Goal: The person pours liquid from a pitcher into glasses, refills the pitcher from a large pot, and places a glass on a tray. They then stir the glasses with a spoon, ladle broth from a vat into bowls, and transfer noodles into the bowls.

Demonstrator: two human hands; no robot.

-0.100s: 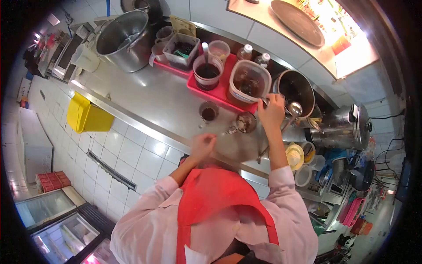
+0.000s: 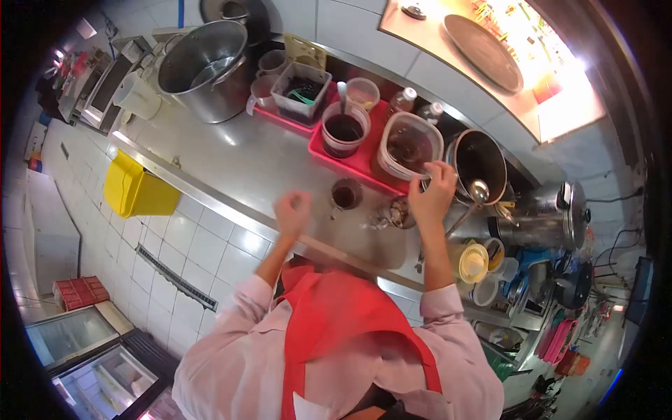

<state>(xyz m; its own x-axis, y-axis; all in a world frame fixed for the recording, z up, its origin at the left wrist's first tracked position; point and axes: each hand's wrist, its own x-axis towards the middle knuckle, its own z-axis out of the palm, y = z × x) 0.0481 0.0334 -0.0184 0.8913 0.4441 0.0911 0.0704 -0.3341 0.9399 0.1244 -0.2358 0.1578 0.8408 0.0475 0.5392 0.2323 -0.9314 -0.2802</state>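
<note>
Open counter (image 2: pixel 241 157) left of the cup (image 2: pixel 345 195), red tray (image 2: pixel 362 158) behind

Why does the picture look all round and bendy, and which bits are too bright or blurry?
Head view: black corners, and the room curves near the edges, probably from a very wide lens. Head view: the shelf at top right glows almost white, and the steel counter has shiny glare patches. Head view: the left hand looks smeary, maybe from moving; the right hand looks clearer.

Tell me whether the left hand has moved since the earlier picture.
Yes, leftward: the left hand was almost directly below the cup of dark liquid in the view, and is now off to its left and only slightly lower.
</note>
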